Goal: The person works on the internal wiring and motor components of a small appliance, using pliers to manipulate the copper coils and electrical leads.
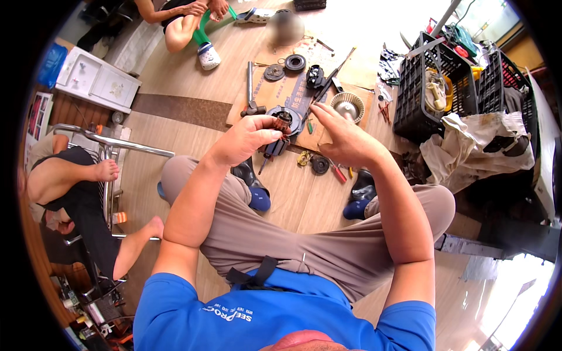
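Observation:
Pinched between the thumb and fingers of my left hand (pixel 250 137) is a small motor armature (pixel 283 121) with copper windings. It is held over a round grey motor housing (pixel 297 125) at the near edge of a cardboard sheet (pixel 283 89). My right hand (pixel 346 137) is raised to the right of it, fingers stretched out and holding nothing. Beyond that hand, a round finned blower wheel (pixel 348 107) lies on the cardboard. A hammer (pixel 250 88) rests at the cardboard's left side, its head close to my left hand.
A black ring-shaped part (pixel 295 62) and a flat disc (pixel 274 72) lie farther back. Near my feet are a round black part (pixel 319 164) and a red-handled screwdriver (pixel 339 174). Black crates (pixel 411 111) stand at the right. Other people sit at the left and far left.

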Action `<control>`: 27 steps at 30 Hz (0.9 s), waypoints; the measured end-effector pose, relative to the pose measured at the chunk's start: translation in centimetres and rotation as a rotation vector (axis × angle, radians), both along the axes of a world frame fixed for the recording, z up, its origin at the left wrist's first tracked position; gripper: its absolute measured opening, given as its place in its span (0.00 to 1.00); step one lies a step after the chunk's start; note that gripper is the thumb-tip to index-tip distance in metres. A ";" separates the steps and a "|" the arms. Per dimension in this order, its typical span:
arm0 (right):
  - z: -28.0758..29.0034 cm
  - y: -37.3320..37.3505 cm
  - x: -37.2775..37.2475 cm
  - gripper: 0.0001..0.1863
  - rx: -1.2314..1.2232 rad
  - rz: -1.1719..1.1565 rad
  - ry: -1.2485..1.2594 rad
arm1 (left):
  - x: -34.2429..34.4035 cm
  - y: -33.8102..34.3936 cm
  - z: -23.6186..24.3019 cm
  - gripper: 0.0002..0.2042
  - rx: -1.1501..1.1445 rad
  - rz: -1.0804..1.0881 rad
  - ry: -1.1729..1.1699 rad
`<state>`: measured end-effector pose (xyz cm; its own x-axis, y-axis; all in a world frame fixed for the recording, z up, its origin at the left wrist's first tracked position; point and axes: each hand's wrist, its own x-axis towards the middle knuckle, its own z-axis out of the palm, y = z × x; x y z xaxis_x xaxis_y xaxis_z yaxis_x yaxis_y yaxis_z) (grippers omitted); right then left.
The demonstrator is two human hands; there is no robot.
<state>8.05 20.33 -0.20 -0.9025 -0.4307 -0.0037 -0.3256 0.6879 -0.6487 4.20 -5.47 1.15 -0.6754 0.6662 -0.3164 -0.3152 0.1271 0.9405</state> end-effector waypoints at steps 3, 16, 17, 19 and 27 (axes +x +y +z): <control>1.1 -2.0 -0.1 0.34 -0.489 0.070 -0.227 | 0.2 0.3 -0.4 0.13 -0.027 -0.020 -0.004; -0.3 -2.9 -0.5 0.12 -0.665 -0.117 -0.561 | -0.5 -0.5 -1.8 0.23 0.068 0.005 -0.057; -0.2 -2.9 -0.5 0.12 -0.664 -0.117 -0.562 | -0.4 -0.5 -1.8 0.24 0.055 0.017 -0.056; -0.1 -2.8 -0.5 0.12 -0.653 -0.093 -0.520 | -0.4 -0.3 -1.6 0.24 0.017 0.011 -0.015; 0.8 -3.4 0.3 0.10 -0.509 -0.023 -0.288 | 0.1 0.9 -2.1 0.21 -0.132 0.115 0.052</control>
<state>8.32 16.91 0.62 -0.9047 -0.4233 -0.0483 -0.0757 0.2713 -0.9595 4.29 -4.58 -0.91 -0.7624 0.5390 -0.3582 -0.2857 0.2163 0.9336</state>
